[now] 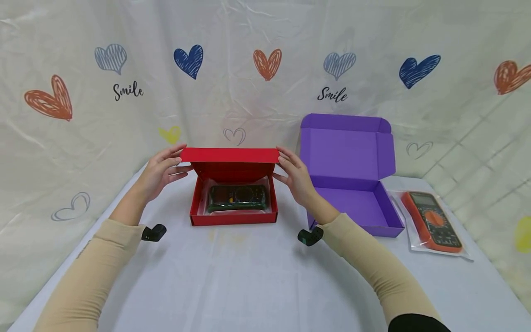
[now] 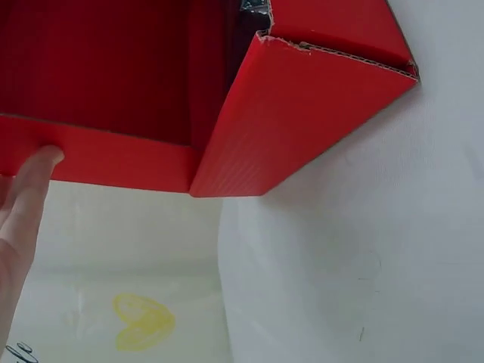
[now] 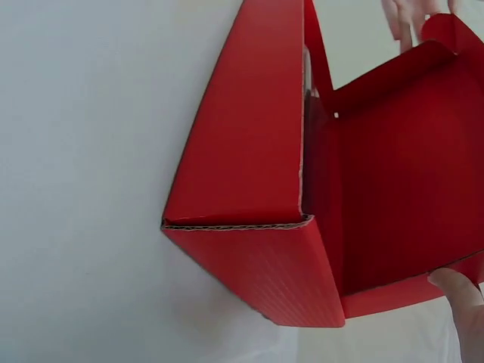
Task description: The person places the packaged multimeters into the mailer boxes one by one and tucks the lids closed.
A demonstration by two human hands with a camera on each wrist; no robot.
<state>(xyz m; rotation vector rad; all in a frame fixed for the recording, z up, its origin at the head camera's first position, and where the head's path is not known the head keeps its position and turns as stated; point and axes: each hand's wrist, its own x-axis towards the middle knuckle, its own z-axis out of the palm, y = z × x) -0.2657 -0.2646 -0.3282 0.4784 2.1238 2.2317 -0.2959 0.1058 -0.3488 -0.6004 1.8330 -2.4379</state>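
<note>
A red cardboard box (image 1: 234, 220) sits on the table with its lid (image 1: 230, 155) raised partway and tilted over the opening. Inside lies a dark multimeter (image 1: 221, 200) in a clear plastic bag. My left hand (image 1: 157, 173) holds the lid's left edge, and the left wrist view shows a fingertip (image 2: 47, 155) against the side flap. On the opposite edge, my right hand (image 1: 296, 180) holds the lid, with the thumb (image 3: 454, 287) on the flap in the right wrist view. Some fingers are hidden behind the lid.
An open purple box (image 1: 346, 154) stands to the right, its lid leaning back. Beside it an orange multimeter (image 1: 435, 221) lies in a clear bag. A white cloth covers the table (image 1: 232, 286); a curtain (image 1: 232, 101) with printed hearts hangs behind.
</note>
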